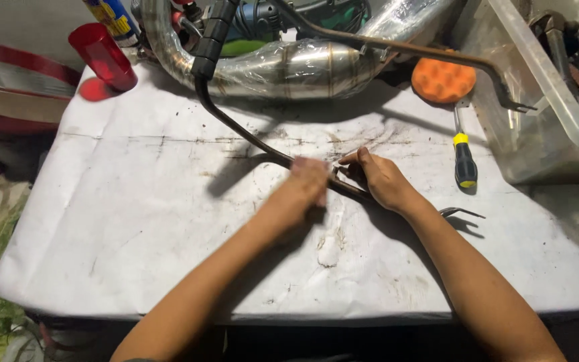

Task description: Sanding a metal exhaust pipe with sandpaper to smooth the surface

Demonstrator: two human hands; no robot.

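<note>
Both hands meet at the middle of a white, stained cloth-covered table. The left hand (blurred) is curled over a long curved rusty metal rod; its finger positions cannot be told. The right hand pinches the rod, thumb extended. At three o'clock lies a black-and-yellow-handled screwdriver; at one o'clock, an orange foam pad.

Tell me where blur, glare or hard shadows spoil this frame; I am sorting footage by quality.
Head view: the left hand is smeared by motion blur, the right hand is sharp; glare streaks the wrapped metal pipe; the dark bent rod and both forearms cast hard shadows on the white table cover.
</note>
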